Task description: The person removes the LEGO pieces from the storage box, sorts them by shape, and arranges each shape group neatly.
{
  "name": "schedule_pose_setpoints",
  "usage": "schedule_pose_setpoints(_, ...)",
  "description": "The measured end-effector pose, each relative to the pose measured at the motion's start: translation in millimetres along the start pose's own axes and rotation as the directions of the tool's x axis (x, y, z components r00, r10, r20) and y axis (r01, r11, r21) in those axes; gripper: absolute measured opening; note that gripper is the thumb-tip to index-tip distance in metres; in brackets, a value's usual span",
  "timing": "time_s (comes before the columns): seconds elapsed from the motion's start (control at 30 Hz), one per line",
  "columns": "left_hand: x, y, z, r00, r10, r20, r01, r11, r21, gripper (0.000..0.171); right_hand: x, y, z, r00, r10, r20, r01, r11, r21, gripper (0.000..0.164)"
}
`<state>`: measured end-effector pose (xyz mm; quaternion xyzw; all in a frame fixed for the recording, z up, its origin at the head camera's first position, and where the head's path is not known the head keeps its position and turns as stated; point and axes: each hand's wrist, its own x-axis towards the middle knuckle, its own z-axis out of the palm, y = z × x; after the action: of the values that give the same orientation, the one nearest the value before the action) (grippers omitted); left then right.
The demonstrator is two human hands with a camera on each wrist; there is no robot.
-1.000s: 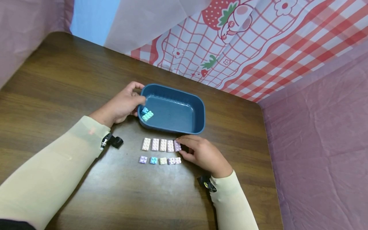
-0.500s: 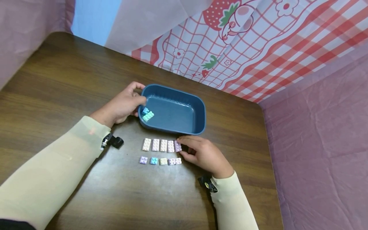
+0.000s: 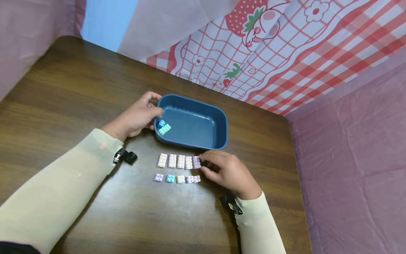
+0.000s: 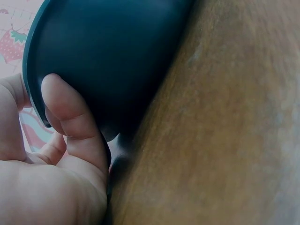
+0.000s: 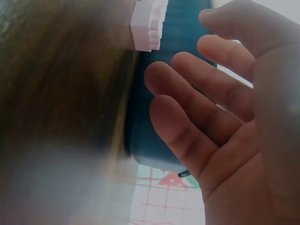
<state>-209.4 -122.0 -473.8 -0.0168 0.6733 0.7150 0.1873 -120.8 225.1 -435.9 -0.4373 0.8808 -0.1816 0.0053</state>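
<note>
My left hand grips the left end of a dark blue plastic tub, whose wall fills the top of the left wrist view. Inside it, by that hand, lie a mint green toy brick and a blue brick. In front of the tub, several longer pale bricks form a row ending at a lilac brick. My right hand is just right of that brick, fingers loosely bent and holding nothing. In the right wrist view a pale pink brick appears beyond the fingertips.
A second row of small square bricks lies nearer me, with a lilac one, a bright blue one and a pale yellow one. A strawberry-patterned curtain hangs behind the wooden table. Pinkish cloth borders the right side.
My right hand has drawn slightly to the right, off the lilac brick at the end of the longer row. My left hand stays on the tub.
</note>
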Motion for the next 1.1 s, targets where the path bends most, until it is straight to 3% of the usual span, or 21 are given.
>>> schedule_pose_setpoints(0.27,1.2,-2.3,0.4,1.0,0.007,-0.005,-0.007,1.0,-0.002,0.053,6.1,-2.5,-15.9,0.997,-0.05,-0.06,0.053,0.997,0.051,0.032)
schedule_pose_setpoints(0.53,1.0,-2.1,-0.8,1.0,0.009,-0.004,-0.009,1.0,-0.008,0.053,35.9,-4.8,-52.0,0.987,-0.133,-0.086,0.135,0.991,0.018,0.028)
schedule_pose_setpoints(0.8,1.4,-1.5,-0.5,1.0,0.012,-0.001,-0.012,1.0,-0.018,0.054,81.7,-0.9,-72.9,0.99,-0.136,-0.042,0.137,0.99,0.026,0.025)
schedule_pose_setpoints(1.1,2.4,-2.8,-1.4,1.0,0.009,0.012,-0.009,1.0,-0.029,0.053,148.1,22.4,-62.7,0.993,-0.083,0.081,0.077,0.994,0.075,0.024)
